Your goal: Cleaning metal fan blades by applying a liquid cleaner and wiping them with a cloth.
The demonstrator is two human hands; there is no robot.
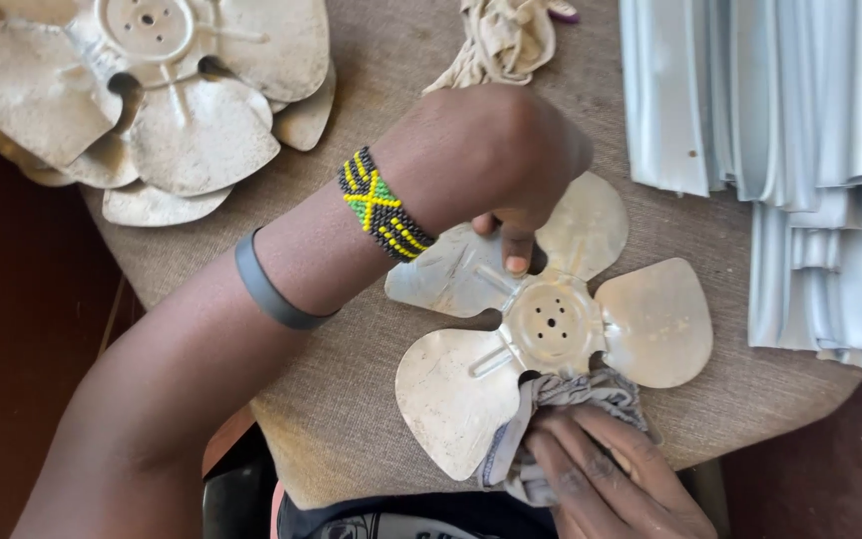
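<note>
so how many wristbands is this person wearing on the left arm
2, both on the left forearm: a beaded black, yellow and green bracelet at the wrist, and a plain grey band further up. The right wrist is out of view.

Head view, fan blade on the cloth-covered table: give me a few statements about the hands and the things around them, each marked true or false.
1. The left hand presses a thumb on the metal fan blade near its hub. True.
2. The right hand holds a screwdriver. False: it presses a grey cloth against the blade's near edge.
3. A stack of similar fan blades lies at the far left of the table. True.
4. The left wrist is bare. False: it wears a beaded bracelet and, further up the arm, a grey band.
5. Pale metal strips are piled on the right. True.
</note>
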